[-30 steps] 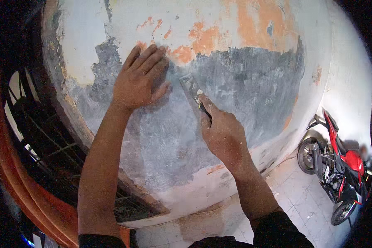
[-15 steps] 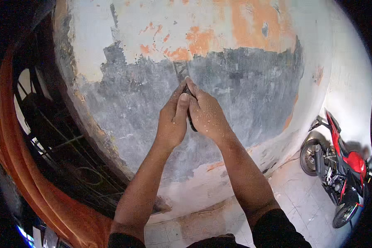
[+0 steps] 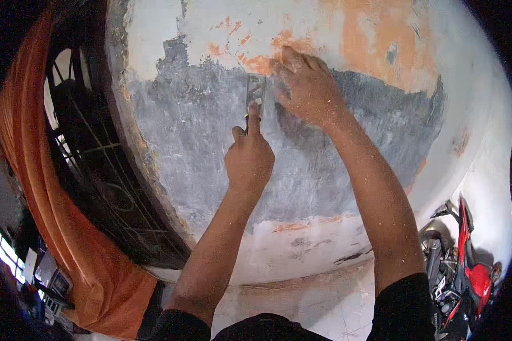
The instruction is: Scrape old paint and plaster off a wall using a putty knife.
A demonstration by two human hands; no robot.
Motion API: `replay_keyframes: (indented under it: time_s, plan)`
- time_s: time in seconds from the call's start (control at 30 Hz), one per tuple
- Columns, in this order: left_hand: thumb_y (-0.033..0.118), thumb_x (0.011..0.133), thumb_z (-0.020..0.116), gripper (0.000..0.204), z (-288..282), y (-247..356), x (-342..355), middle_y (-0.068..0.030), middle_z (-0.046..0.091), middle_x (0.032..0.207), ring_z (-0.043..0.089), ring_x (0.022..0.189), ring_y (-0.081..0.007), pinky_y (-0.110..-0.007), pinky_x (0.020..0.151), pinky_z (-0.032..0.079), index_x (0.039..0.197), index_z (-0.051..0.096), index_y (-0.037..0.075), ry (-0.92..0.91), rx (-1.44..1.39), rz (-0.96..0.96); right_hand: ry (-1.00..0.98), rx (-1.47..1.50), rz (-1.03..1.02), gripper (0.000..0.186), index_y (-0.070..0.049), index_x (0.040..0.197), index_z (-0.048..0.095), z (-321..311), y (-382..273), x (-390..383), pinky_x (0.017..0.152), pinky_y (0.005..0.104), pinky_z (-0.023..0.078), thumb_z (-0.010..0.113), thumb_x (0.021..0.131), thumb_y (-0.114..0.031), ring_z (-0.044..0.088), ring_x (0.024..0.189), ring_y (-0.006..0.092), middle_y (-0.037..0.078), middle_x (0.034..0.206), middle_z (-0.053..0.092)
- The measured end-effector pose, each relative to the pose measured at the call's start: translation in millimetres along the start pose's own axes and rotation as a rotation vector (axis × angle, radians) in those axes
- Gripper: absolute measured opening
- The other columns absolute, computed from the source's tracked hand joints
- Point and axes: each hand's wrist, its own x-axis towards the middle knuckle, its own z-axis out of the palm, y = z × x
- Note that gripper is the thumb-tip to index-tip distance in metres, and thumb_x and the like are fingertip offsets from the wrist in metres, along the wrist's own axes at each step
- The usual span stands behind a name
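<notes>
In front of me stands a wall with a broad bare grey patch [image 3: 193,136] below peeling white and orange paint [image 3: 370,42]. My left hand [image 3: 250,162] is closed around a scraper, its index finger stretched along the tool. The scraper's flat metal blade [image 3: 256,86] points up, its tip by the ragged paint edge at the top of the grey patch. My right hand [image 3: 312,88] is off the tool, just right of the blade, fingers apart and against or very close to the orange-flecked paint. Pale flakes dot the right forearm.
An orange curtain [image 3: 57,227] hangs at the left, beside a dark opening with metal bars [image 3: 105,165]. A red and black motorcycle [image 3: 466,267] stands at the lower right. Pale floor tiles [image 3: 324,310] show below the wall.
My right hand has let go of the scraper and moved up and right onto the paint. The left hand now holds the scraper alone. The whole view has shifted slightly.
</notes>
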Motion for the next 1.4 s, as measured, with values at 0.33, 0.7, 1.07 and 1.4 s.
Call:
replay_keyframes:
  time_s: [0.33,0.7,1.07,1.4]
  plan:
    - [0.014,0.095,0.058,0.065,-8,31,-9,-0.0220,0.070,0.089,0.074,0.070,-0.0374,-0.047,0.057,0.060,0.157,0.042,0.015,0.095,0.300,-0.039,0.154,0.089,-0.208,0.083,-0.042,0.158,0.040,56,76,-11,0.126,0.0637,0.017,0.072,0.084,-0.057,0.028,0.156,0.0283,0.000,0.172,0.026]
    - [0.010,0.091,0.058,0.062,-28,53,10,-0.0232,0.073,0.086,0.075,0.076,-0.0408,-0.049,0.066,0.062,0.152,0.048,0.007,0.111,0.290,-0.023,0.270,0.112,-0.216,0.078,-0.041,0.156,0.044,67,77,-9,0.126,0.0630,0.018,0.070,0.084,-0.060,0.032,0.154,0.0278,0.000,0.170,0.030]
    - [0.010,0.090,0.057,0.062,-19,58,-10,-0.0247,0.073,0.087,0.075,0.078,-0.0409,-0.052,0.067,0.061,0.152,0.049,0.006,0.040,0.272,-0.088,0.240,0.095,-0.190,0.080,-0.042,0.157,0.043,68,75,-11,0.125,0.0634,0.020,0.069,0.083,-0.061,0.034,0.153,0.0270,0.000,0.170,0.030]
    - [0.020,0.104,0.051,0.049,-16,50,-5,-0.0255,0.073,0.086,0.073,0.078,-0.0446,-0.056,0.071,0.058,0.152,0.048,0.013,0.094,0.229,-0.102,0.244,0.127,-0.183,0.078,-0.043,0.156,0.043,65,79,-12,0.127,0.0603,0.016,0.069,0.085,-0.061,0.031,0.155,0.0252,-0.002,0.170,0.030]
